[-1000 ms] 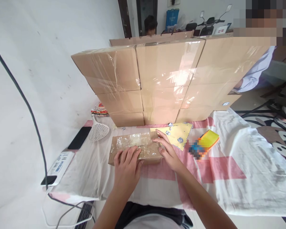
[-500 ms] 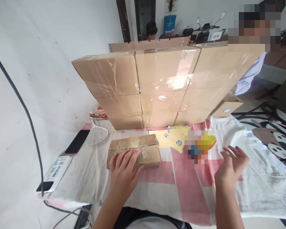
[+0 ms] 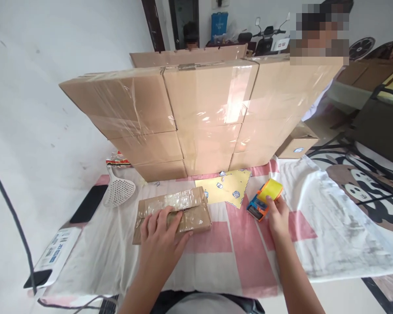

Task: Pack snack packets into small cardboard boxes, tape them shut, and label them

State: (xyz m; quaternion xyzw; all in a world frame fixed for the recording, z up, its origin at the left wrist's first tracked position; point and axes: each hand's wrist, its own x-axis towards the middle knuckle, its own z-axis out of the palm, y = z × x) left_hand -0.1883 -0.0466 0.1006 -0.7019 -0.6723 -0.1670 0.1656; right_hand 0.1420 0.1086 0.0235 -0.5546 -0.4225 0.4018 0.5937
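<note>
Since half a second ago the right hand (image 3: 277, 213) has swung in from open air and now closes its fingers on the orange-and-blue tape dispenser with a yellow roll (image 3: 265, 199), lying on the pink-and-white cloth-covered worktop (image 3: 249, 253). Left hand (image 3: 160, 229) lies flat and open on the small brown tape-wrapped cardboard parcel (image 3: 172, 213), before a wall of stacked cardboard boxes (image 3: 199, 113).

Bright even light, tape glare on cartons (image 3: 196, 104), edges warped.
</note>
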